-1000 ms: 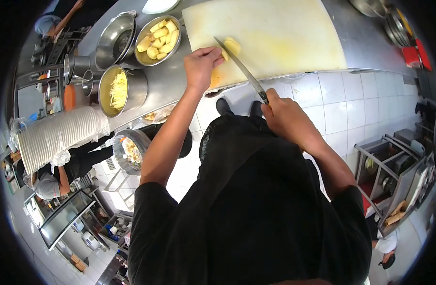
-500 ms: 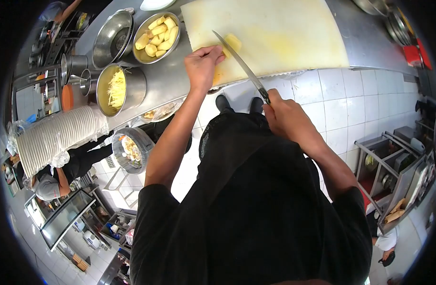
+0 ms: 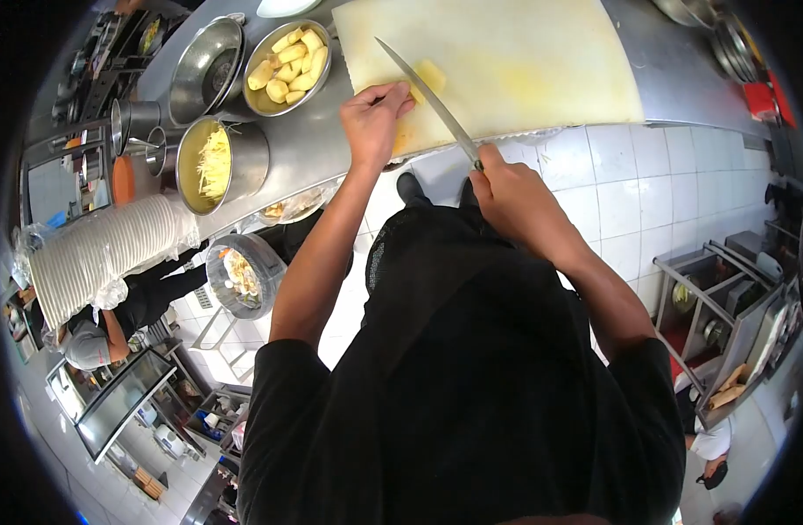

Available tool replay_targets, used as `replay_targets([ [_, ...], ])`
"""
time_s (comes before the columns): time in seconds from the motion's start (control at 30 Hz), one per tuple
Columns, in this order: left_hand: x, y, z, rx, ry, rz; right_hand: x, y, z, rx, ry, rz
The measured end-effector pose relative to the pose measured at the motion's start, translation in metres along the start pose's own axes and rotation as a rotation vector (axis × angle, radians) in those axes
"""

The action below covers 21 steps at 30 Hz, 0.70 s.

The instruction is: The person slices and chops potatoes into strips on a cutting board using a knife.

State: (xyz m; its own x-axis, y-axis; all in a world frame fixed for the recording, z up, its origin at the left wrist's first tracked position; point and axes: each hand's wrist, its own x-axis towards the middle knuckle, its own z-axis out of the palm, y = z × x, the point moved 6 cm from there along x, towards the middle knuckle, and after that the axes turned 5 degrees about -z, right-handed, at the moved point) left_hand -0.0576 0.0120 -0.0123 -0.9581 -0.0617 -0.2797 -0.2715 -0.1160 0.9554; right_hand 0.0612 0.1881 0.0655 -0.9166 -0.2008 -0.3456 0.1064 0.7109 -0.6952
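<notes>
A kitchen knife (image 3: 423, 89) is in my right hand (image 3: 515, 197), its handle wrapped by my fingers and its blade pointing up and to the left. The blade lies across a yellow, potato-like piece (image 3: 431, 77) on the white cutting board (image 3: 541, 44). My left hand (image 3: 375, 114) is closed at the board's left edge, its curled fingertips pressed against the near side of that piece. Part of the piece is hidden behind the blade and fingers.
Left of the board stand a metal bowl of peeled potato-like pieces (image 3: 292, 66), a pot of yellow shreds (image 3: 213, 166) and a dark metal bowl (image 3: 207, 74). A plate stack (image 3: 104, 249) and scrap bin (image 3: 244, 280) are farther left. A co-worker (image 3: 91, 341) stands beyond.
My right hand and the knife have slid forward and to the left across the yellow piece. My left hand stays in nearly the same place.
</notes>
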Motion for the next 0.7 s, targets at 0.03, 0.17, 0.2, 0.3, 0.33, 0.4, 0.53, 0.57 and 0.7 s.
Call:
replay_targets([
  [0.03, 0.000, -0.001, 0.000, -0.002, -0.002, 0.001, -0.001, -0.001, -0.001, 0.000, -0.009, 0.003],
  [0.17, -0.001, 0.002, 0.001, 0.016, -0.003, 0.002, -0.001, -0.002, 0.000, 0.000, -0.021, 0.006],
  [0.2, -0.002, 0.003, 0.000, 0.026, 0.003, 0.003, 0.001, -0.004, 0.001, -0.012, -0.018, -0.003],
  [0.3, -0.001, 0.002, 0.001, 0.017, 0.007, -0.010, 0.017, 0.000, 0.012, -0.040, 0.015, -0.045],
  [0.33, -0.002, 0.002, 0.002, 0.025, 0.012, -0.015, 0.033, 0.008, 0.023, -0.046, 0.040, -0.074],
  [0.4, -0.003, 0.005, 0.001, 0.045, 0.020, -0.019, 0.052, 0.009, 0.027, -0.035, 0.060, -0.104],
  [0.53, 0.001, 0.005, 0.003, 0.026, 0.004, 0.006, 0.054, 0.002, 0.013, -0.003, 0.058, -0.076],
  [0.57, 0.000, 0.005, 0.002, 0.019, 0.008, 0.003, 0.048, -0.002, 0.012, 0.003, 0.051, -0.064],
  [0.7, -0.001, 0.001, -0.001, -0.008, 0.009, -0.012, 0.027, -0.012, 0.002, -0.041, 0.050, -0.056],
])
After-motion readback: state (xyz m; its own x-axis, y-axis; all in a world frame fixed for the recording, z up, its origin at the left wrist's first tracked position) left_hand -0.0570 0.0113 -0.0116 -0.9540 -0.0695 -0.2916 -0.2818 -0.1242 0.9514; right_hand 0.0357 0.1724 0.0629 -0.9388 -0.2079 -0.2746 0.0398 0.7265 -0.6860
